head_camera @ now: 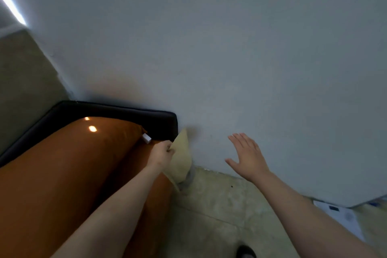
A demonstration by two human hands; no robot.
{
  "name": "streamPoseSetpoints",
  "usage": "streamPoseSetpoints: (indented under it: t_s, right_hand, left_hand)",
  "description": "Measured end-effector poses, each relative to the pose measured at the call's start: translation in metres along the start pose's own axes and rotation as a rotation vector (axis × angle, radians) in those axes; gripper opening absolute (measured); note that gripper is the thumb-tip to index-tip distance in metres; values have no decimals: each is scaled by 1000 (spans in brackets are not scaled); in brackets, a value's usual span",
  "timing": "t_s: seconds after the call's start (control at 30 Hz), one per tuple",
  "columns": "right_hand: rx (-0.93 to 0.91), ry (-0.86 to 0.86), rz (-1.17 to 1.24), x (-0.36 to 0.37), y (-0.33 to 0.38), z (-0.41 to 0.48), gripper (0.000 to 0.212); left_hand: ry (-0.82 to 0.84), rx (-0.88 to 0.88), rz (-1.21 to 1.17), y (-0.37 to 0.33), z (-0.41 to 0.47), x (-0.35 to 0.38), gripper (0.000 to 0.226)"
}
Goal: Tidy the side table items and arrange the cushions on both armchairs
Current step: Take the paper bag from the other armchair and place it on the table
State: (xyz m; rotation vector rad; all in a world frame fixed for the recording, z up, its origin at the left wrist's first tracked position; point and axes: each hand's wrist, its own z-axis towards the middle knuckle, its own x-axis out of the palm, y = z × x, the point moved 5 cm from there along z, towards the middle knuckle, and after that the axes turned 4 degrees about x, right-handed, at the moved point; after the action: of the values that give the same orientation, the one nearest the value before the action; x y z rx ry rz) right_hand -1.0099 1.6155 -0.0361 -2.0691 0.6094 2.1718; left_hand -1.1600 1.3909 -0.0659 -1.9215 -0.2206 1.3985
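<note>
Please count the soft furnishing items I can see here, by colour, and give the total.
Orange cushion: 1
Pale yellow cushion, held by the left hand: 1
Black armchair: 1
Total: 3

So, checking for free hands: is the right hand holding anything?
No, the right hand is open and empty beside the wall.

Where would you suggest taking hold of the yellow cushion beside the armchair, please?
Probably its free upper corner, from the right: the cushion stands on edge between armchair and wall. The left hand already pinches its left edge; the right hand hovers open.
</note>
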Motion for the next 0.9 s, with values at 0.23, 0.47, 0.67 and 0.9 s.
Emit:
streamPoseSetpoints:
  t_s: [0.23,0.47,0.67,0.9]
  right_hand:
    - [-285,154,-85,12,-47,71,74]
    - [-605,273,-37,51,32,126,75]
    - [-780,297,23,83,108,158,75]
    - [-735,311,52,116,132,220,68]
  left_hand:
    - [-160,-193,-71,-19,9,50,9]
    - [-408,-535,-129,19,-22,33,10]
    - [-464,-656,-173,50,-14,26,9]
    - [-574,-732,-211,80,8,6,11]
